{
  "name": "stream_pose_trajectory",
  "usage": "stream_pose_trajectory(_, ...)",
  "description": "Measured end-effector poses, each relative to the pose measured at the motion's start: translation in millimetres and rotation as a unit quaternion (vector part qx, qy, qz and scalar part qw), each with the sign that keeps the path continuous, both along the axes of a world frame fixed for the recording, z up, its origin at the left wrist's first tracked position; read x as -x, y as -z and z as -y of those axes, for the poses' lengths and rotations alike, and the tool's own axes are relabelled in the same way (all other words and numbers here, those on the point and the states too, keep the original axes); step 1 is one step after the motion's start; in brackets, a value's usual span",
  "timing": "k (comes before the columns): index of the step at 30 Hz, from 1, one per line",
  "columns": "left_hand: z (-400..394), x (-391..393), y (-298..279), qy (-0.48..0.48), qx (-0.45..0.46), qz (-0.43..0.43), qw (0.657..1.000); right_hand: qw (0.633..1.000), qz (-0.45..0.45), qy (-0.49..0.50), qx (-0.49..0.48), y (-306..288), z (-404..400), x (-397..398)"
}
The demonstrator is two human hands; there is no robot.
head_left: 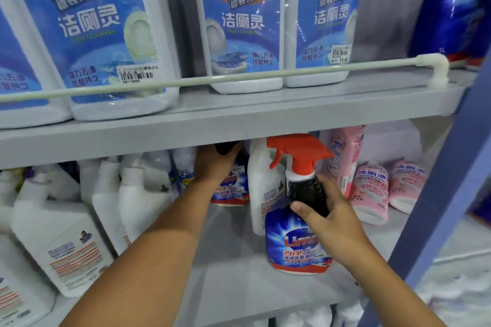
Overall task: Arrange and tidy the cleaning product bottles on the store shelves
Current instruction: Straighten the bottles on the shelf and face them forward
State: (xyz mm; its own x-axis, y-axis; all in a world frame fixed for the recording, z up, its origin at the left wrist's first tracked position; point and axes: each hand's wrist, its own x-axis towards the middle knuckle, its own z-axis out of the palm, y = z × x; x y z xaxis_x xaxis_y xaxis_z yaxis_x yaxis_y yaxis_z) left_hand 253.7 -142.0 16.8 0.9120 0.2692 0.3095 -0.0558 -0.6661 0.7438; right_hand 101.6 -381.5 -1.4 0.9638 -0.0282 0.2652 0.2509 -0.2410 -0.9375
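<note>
A blue-labelled spray bottle (297, 241) with a red trigger head stands near the front of the lower shelf (233, 260). My right hand (326, 215) grips its dark neck just under the trigger. Further back, my left hand (215, 164) holds the dark neck of a second blue-labelled bottle (233, 191), whose top is hidden under the upper shelf. A white bottle (261, 188) stands between the two.
White bottles (61, 241) crowd the lower shelf's left side. Pink bottles (372, 191) lie and stand at the right. Large Mr Puton toilet cleaner bottles (244, 23) sit on the upper shelf behind a white rail (292, 73). A blue shelf post (446, 186) rises at the right.
</note>
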Motion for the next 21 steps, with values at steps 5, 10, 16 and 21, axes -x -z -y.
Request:
stream_pose_trajectory(5,1.1,29.9,9.1,-0.078,-0.055,0.039,0.995,1.0,0.015,0.004,0.024,-1.2,-1.3,0.1)
stream_pose_trajectory(10,0.7,87.2,20.2,-0.058,0.022,0.082,0.995,1.0,0.018,-0.002,0.023,-2.2,-0.4,0.7)
stream_pose_trajectory(16,4.9,154.7,19.2,-0.09,0.064,-0.02,0.994,1.0,0.016,-0.012,0.018,-2.7,1.0,0.8)
stream_pose_trajectory(21,2.4,204.9,20.4,-0.094,0.077,-0.039,0.992,0.998,0.024,-0.035,0.041,-6.9,5.0,10.1)
